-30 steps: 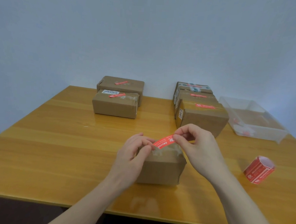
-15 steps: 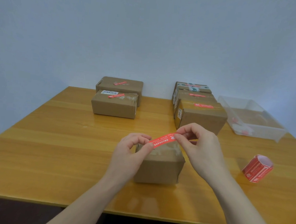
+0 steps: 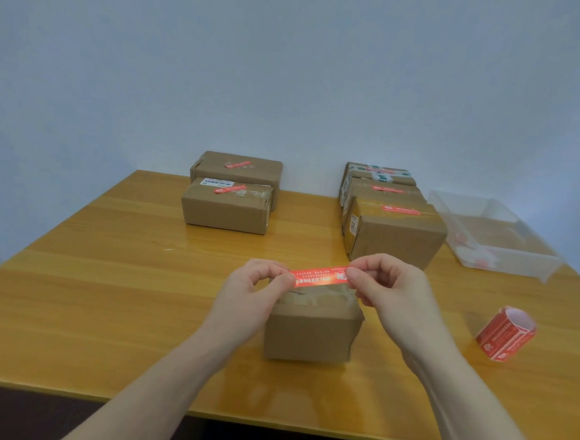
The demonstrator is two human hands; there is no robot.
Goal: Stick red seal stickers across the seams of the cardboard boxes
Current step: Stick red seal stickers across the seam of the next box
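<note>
Wooden tabletop (image 3: 106,275) under a pale wall. We pinch a red seal sticker (image 3: 320,277) tight at both ends, left hand (image 3: 252,299) and right hand (image 3: 393,292), just above the small box (image 3: 312,328). It might land crooked or miss the seam if one grip slips. We count five boxes already stickered, one sticker roll (image 3: 505,333), one clear tray (image 3: 519,263).

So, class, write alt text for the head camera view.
Left hand and right hand pinch a red seal sticker stretched flat above a small cardboard box on a wooden table; five already stickered boxes stand behind.
</note>
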